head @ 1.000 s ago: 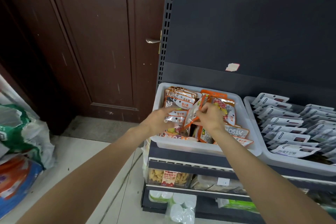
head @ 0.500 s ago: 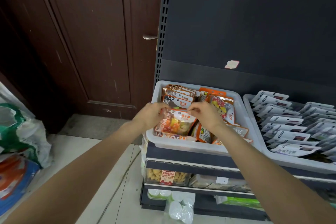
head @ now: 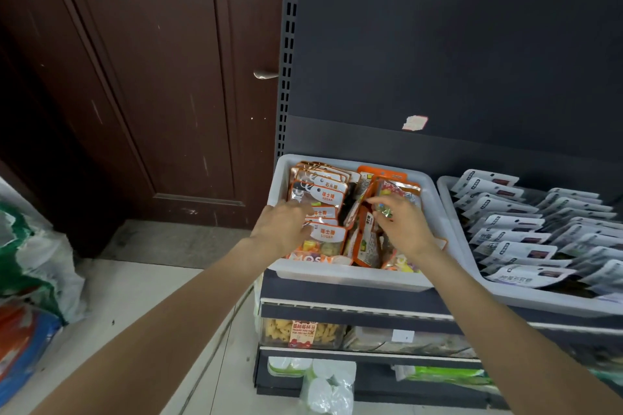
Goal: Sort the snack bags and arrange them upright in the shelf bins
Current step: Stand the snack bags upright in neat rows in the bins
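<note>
Two rows of orange snack bags [head: 323, 209] in white bin [head: 435, 199], middle of frame. Left hand [head: 283, 229] resting on left row, fingers hidden behind bags, so cannot tell how tightly curled. Right hand [head: 401, 226] pinching small shiny bit [head: 384, 210] over right row. Could tip and slide down if let go too soon. "SUGAR" on white labels, "MOS" on front bag. White bags [head: 526, 229] in next bin [head: 499, 293], right side.
</note>
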`<state>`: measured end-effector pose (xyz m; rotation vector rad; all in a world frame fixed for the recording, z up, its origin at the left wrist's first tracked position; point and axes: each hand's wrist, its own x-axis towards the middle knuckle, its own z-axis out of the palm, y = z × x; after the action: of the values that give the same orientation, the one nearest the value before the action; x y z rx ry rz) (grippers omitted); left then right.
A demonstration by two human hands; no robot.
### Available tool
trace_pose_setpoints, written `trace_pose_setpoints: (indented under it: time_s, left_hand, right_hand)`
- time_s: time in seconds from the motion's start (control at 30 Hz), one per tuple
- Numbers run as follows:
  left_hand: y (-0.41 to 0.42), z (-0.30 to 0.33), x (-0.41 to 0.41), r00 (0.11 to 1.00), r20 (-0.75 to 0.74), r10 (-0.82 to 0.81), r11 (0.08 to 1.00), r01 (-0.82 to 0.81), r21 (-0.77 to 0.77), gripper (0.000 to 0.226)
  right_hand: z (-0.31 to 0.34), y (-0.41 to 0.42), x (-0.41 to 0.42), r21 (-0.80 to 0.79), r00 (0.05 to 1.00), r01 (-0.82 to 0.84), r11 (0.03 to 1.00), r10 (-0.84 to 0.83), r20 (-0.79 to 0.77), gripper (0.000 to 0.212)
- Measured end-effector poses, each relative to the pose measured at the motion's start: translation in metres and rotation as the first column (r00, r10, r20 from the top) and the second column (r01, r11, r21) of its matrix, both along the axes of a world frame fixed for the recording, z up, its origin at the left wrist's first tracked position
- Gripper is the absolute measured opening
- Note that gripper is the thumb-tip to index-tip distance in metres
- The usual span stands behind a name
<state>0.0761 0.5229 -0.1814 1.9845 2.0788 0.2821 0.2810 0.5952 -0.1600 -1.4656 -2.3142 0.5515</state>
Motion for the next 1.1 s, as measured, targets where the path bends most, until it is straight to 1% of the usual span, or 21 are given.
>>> trace_pose_setpoints:
  time_s: [0.07,0.1,0.2,0.3,0.37,0.43,0.5,0.53,0.6,0.67,0.7,0.73,0.8,0.83,0.87,0.93,1.0,1.1]
  left_hand:
    - [0.008,0.002,0.011,0.998,0.055,-0.019,1.000,0.020,-0.003,0.040]
    - [0.013,0.004,0.017,0.996,0.082,-0.030,1.000,0.030,0.000,0.038]
    - [0.034,0.012,0.041,0.990,0.132,-0.043,0.999,0.043,0.002,0.037]
    - [0.058,0.013,0.068,0.983,0.161,-0.083,0.997,0.083,0.007,0.047]
    - [0.073,0.007,0.081,0.988,0.099,-0.116,0.992,0.120,-0.034,0.062]
    - [0.083,0.000,0.089,0.994,0.024,-0.111,0.986,0.113,-0.120,0.077]
    - [0.089,-0.006,0.093,0.994,-0.070,-0.085,0.982,0.072,-0.176,0.081]
    - [0.089,-0.008,0.094,0.995,-0.090,-0.053,0.983,0.036,-0.181,0.079]
    - [0.085,-0.013,0.094,0.997,-0.075,0.037,0.988,-0.047,-0.144,0.077]
    - [0.080,-0.022,0.093,0.995,-0.034,0.089,0.989,-0.092,-0.112,0.074]
    - [0.079,-0.027,0.093,0.995,-0.007,0.103,0.989,-0.103,-0.102,0.073]
    - [0.079,-0.033,0.093,0.993,0.016,0.117,0.988,-0.115,-0.103,0.073]
    - [0.081,-0.054,0.086,0.985,0.074,0.159,0.980,-0.148,-0.134,0.074]
    - [0.084,-0.067,0.081,0.975,0.117,0.188,0.973,-0.169,-0.155,0.072]
    - [0.084,-0.067,0.080,0.968,0.143,0.204,0.970,-0.180,-0.163,0.069]
    - [0.078,-0.049,0.084,0.964,0.170,0.205,0.974,-0.184,-0.134,0.063]
    - [0.076,-0.040,0.086,0.959,0.185,0.213,0.974,-0.193,-0.118,0.055]
    - [0.073,-0.037,0.085,0.951,0.199,0.238,0.966,-0.211,-0.147,0.040]
  right_hand:
    - [0.005,0.012,0.024,-0.007,0.998,0.053,0.999,-0.053,-0.021,0.031]
    - [0.005,0.020,0.035,-0.007,0.998,0.061,0.998,-0.061,-0.002,0.032]
    - [0.000,0.042,0.056,-0.049,0.996,0.038,0.998,-0.034,0.080,0.038]
    - [-0.012,0.066,0.067,-0.132,0.989,-0.014,0.991,0.033,0.147,0.047]
    - [-0.018,0.081,0.071,-0.210,0.973,-0.073,0.975,0.116,0.199,0.052]
    - [-0.021,0.091,0.072,-0.306,0.937,-0.129,0.943,0.217,0.274,0.052]
    - [-0.020,0.097,0.073,-0.353,0.900,-0.177,0.919,0.296,0.318,0.052]
    - [-0.020,0.099,0.074,-0.351,0.899,-0.197,0.915,0.311,0.307,0.052]
    - [-0.018,0.100,0.079,-0.368,0.923,-0.224,0.902,0.318,0.216,0.053]
    - [-0.017,0.096,0.087,-0.447,0.946,-0.262,0.855,0.320,0.056,0.061]
    - [-0.016,0.094,0.091,-0.484,0.941,-0.295,0.824,0.338,0.000,0.066]
    - [-0.015,0.092,0.095,-0.500,0.925,-0.334,0.799,0.379,-0.013,0.070]
    - [-0.018,0.092,0.101,-0.477,0.882,-0.379,0.793,0.465,0.073,0.067]
    - [-0.022,0.092,0.101,-0.435,0.873,-0.383,0.815,0.473,0.117,0.062]
    - [-0.025,0.092,0.099,-0.379,0.877,-0.381,0.844,0.459,0.142,0.055]
    - [-0.030,0.091,0.093,-0.266,0.902,-0.355,0.896,0.403,0.154,0.036]
    - [-0.030,0.088,0.088,-0.225,0.931,-0.318,0.921,0.348,0.111,0.015]
    - [-0.031,0.088,0.085,-0.245,0.938,-0.306,0.920,0.335,0.088,0.026]
